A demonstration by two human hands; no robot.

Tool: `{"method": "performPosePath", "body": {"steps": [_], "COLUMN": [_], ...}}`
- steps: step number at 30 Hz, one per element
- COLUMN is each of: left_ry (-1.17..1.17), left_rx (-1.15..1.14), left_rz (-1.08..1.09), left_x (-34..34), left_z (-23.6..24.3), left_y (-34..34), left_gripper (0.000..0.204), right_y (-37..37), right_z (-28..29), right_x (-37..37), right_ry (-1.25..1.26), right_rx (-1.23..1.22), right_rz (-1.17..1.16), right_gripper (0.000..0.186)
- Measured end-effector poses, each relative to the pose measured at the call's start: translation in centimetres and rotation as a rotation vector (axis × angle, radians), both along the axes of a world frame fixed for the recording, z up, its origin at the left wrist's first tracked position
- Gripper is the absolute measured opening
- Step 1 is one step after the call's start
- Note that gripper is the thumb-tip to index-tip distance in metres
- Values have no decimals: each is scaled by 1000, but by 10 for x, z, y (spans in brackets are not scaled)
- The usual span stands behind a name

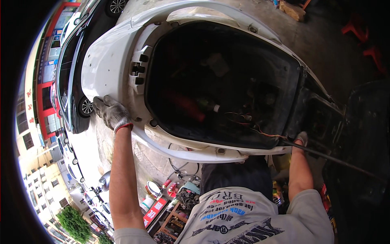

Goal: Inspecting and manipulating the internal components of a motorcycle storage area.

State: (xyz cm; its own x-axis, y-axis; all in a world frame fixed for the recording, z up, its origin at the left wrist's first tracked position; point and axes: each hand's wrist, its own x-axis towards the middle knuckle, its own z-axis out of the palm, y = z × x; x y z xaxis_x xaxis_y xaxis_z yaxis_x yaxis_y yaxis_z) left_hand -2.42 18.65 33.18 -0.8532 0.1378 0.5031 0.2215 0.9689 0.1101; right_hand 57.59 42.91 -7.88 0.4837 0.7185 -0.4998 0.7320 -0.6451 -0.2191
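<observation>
A white scooter body (pixel 106 61) fills the upper middle, its seat opening showing a black storage well (pixel 174 57). Inside are a dim red item (pixel 191 107), a white-capped bottle (pixel 211 106) and thin loose wires (pixel 264 133). My left hand (pixel 109 112), in a grey glove with red cuff, grips the white body's lower left edge with fingers bent over it. My right hand (pixel 300 141), also gloved, is at the well's lower right rim beside a black cable (pixel 325 154); its fingers are mostly hidden. A black raised part, apparently the seat (pixel 357 122), stands at the right.
A dark parked car (pixel 71 69) and street buildings are at the left. Red plastic stools (pixel 353 30) and a cardboard box (pixel 291 11) lie at upper right. Below the scooter are hoses (pixel 180 168) and a wooden crate of parts (pixel 172 221) beside my legs.
</observation>
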Motion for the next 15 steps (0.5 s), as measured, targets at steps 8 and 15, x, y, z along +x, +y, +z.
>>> {"method": "performPosePath", "body": {"steps": [8, 15], "left_ry": [-21, -46], "left_rx": [25, 41], "left_rz": [-7, 7], "left_x": [5, 6], "left_z": [2, 2], "left_y": [8, 7], "left_gripper": [53, 53], "right_y": [-3, -5], "right_z": [-21, -17], "right_x": [17, 16], "right_ry": [-10, 14], "right_rx": [69, 47], "right_rz": [16, 31], "right_gripper": [51, 53]}}
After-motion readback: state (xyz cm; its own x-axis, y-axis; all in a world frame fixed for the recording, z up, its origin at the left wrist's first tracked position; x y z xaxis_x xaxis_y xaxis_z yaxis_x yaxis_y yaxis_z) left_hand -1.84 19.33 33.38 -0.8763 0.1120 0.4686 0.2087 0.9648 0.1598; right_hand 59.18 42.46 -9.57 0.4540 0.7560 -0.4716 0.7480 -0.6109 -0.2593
